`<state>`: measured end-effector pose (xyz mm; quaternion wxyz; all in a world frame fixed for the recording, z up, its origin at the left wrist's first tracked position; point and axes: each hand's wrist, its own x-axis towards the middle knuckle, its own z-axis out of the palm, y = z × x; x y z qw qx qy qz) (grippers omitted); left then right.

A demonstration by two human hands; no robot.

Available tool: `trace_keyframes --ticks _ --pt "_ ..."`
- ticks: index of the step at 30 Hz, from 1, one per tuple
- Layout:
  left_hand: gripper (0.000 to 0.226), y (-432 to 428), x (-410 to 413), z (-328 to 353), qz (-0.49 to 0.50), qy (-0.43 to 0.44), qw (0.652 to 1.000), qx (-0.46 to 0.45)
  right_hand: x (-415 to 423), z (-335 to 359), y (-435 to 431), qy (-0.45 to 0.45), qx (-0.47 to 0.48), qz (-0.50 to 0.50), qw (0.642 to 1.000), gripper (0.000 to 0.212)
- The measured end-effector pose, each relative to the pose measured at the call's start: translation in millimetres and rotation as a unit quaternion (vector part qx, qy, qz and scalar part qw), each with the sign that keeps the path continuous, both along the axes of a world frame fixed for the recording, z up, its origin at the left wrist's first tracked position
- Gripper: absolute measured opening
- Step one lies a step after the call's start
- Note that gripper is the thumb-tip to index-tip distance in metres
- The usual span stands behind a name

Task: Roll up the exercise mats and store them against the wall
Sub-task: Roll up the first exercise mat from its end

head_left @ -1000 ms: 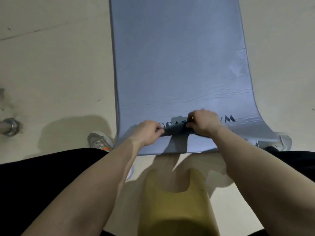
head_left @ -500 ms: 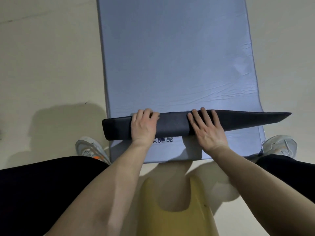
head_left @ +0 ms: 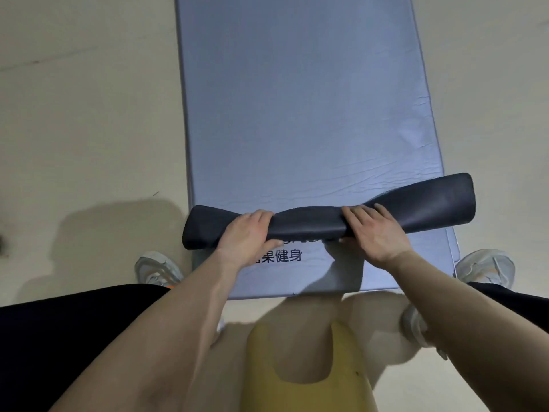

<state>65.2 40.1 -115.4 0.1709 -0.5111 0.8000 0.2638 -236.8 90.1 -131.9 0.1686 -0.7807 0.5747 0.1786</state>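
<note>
Head view: a blue-grey mat (head_left: 303, 108) lies flat on the beige floor (head_left: 77, 129), its long axis running from 12 to 6 o'clock. A dark roll (head_left: 312, 223) lies across its 6 o'clock end, spanning from 9 toward 2 o'clock and overhanging both long edges; its right end flares wider and sits farther away. Left hand (head_left: 246, 236) grips the roll left of centre, fingers curled over the top, thumb on the near side. Right hand (head_left: 375, 233) grips it right of centre, fingers wrapped over the top, thumb tucked beneath. Both forearms reach in from 6 o'clock. Printed characters (head_left: 280, 255) show on the mat just nearside of the roll. Left shoe (head_left: 157, 269) is at 8 o'clock of the mat's end, right shoe (head_left: 487, 266) at 4 o'clock. Yellow top (head_left: 306, 379) is at the bottom edge.
</note>
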Motion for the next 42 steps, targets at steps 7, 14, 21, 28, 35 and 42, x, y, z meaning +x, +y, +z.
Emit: trace_keyframes --ticks 7,14,21,28,35,42 --pt "0.051 -84.7 -3.2 24.1 0.059 -0.032 0.992 0.11 -5.9 31.9 -99.5 -0.02 0.089 -0.043 0.995 0.05" --pt "0.049 -127.8 -31.9 -9.6 0.187 -0.107 0.975 -0.057 23.3 12.1 -108.0 -0.067 -0.211 -0.163 0.961 0.042" --pt "0.045 -104.9 -39.6 -35.3 0.217 0.036 0.944 -0.246 6.0 -14.3 -109.5 0.014 -0.102 -0.011 0.995 0.108" --pt "0.105 -106.5 -20.3 -28.2 0.026 -0.06 0.98 -0.19 6.7 -5.0 -157.9 0.014 -0.067 -0.012 0.998 0.09" --pt "0.085 -121.7 -6.8 21.6 0.01 -0.086 0.994 0.066 29.5 46.8 -151.4 -0.023 0.153 -0.063 0.986 0.081" --pt "0.066 -176.2 -18.7 31.6 0.029 -0.048 0.962 0.266 7.2 32.0 -81.0 0.022 -0.043 -0.136 0.99 0.109"
